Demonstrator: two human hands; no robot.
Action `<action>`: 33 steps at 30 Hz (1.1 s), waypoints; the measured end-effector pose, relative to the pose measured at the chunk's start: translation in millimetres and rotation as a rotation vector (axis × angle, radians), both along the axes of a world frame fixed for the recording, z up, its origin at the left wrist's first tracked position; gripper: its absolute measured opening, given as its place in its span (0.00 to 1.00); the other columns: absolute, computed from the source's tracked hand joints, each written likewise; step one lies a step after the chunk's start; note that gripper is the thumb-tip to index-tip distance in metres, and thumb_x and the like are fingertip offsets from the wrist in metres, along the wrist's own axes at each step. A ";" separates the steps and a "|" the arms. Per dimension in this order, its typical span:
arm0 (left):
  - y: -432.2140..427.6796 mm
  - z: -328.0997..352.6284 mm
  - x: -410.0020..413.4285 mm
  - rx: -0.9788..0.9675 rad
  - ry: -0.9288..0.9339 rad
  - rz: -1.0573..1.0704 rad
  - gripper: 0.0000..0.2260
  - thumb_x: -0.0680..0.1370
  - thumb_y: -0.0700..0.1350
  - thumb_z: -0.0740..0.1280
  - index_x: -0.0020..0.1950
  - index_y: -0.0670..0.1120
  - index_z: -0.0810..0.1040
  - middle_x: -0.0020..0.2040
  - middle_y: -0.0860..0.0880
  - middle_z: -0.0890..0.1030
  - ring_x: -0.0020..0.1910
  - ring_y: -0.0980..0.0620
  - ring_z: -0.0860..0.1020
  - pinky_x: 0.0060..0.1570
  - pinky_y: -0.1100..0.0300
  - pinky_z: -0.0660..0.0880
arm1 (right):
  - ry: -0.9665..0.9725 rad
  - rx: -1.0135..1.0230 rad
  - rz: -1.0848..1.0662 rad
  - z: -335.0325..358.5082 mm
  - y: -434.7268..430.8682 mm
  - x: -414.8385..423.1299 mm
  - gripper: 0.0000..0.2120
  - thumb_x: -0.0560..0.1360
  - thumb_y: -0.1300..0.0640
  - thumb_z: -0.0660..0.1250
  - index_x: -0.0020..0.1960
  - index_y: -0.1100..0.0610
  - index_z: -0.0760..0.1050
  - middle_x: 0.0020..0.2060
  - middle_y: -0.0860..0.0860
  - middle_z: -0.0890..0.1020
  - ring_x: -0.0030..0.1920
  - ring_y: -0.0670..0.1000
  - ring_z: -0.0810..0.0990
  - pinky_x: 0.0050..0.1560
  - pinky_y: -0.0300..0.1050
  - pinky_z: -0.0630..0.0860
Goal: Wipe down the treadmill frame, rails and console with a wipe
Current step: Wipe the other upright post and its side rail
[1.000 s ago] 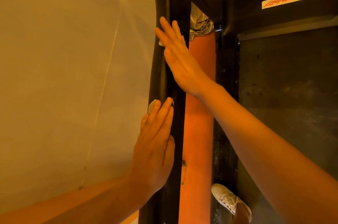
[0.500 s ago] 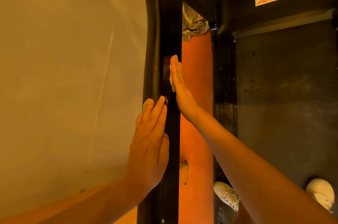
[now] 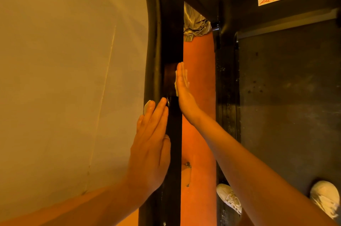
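Treadmill rail (image 3: 172,37), long axis straight ahead.

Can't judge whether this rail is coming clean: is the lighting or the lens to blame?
Head view: heavy orange cast throughout; the black rail sits in near featureless shadow, so dirt cannot be told; the wide lens bows its edge; the left hand and right hand look sharp.
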State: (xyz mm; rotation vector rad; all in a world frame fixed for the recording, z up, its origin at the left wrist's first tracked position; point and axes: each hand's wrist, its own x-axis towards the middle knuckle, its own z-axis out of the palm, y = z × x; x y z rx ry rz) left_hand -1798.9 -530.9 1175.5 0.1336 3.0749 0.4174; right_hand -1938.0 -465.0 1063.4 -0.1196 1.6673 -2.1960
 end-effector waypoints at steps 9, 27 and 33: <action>-2.2 -1.1 0.9 0.009 -0.008 0.001 0.27 0.82 0.42 0.52 0.82 0.45 0.56 0.83 0.54 0.54 0.82 0.50 0.49 0.78 0.39 0.55 | 0.023 -0.057 -0.025 24.4 -5.8 -16.6 0.26 0.80 0.34 0.40 0.75 0.36 0.38 0.82 0.40 0.42 0.80 0.42 0.37 0.82 0.58 0.40; -2.6 -1.1 -0.1 0.026 0.017 -0.003 0.27 0.82 0.41 0.53 0.82 0.48 0.55 0.83 0.55 0.55 0.82 0.49 0.50 0.77 0.46 0.52 | -0.039 -0.003 -0.013 42.0 0.6 -28.5 0.33 0.78 0.33 0.38 0.80 0.43 0.37 0.83 0.45 0.41 0.81 0.43 0.37 0.81 0.57 0.37; -1.8 0.5 -0.9 0.000 0.008 -0.030 0.27 0.82 0.41 0.53 0.82 0.47 0.53 0.83 0.55 0.52 0.82 0.49 0.48 0.79 0.48 0.49 | 0.042 -0.066 -0.031 71.3 2.9 -20.9 0.30 0.81 0.37 0.40 0.80 0.43 0.37 0.83 0.45 0.40 0.81 0.44 0.37 0.82 0.58 0.39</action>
